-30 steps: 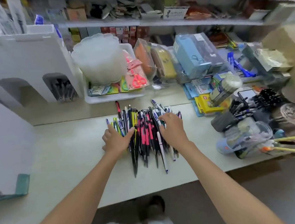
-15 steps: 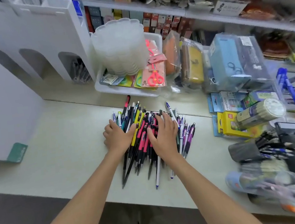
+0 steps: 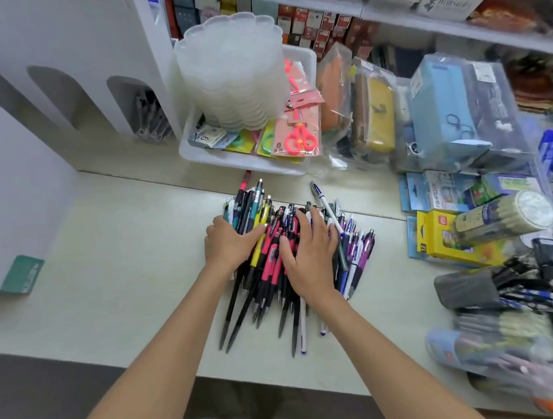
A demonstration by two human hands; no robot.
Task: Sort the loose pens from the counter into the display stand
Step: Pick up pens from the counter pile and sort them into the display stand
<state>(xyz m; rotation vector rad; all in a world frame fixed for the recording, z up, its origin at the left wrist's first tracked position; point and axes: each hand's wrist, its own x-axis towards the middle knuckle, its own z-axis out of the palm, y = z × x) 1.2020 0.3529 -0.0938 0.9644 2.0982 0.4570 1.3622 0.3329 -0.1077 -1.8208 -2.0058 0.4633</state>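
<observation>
Inspecting the head view: a pile of loose pens lies on the pale counter, roughly mid-frame, with barrels running mostly front to back and tips fanning toward the near edge.

Left hand: set on the left flank of the pile. The fingers are bent at the knuckles with their tips buried among the pens, and the thumb lies across the barrels toward the right. Whether any pen is actually gripped cannot be told.

Right hand: laid palm-down on the right half of the pile, fingers spread and flat, pressing on the pens. Purple and white pens stick out just beside its outer edge.

The white display stand stands at the far left of the counter, well apart from the pile. Its rightmost arched compartment holds dark pens.

A white tray sits just behind the pile, carrying a stack of translucent containers and packaged pink scissors.
</observation>
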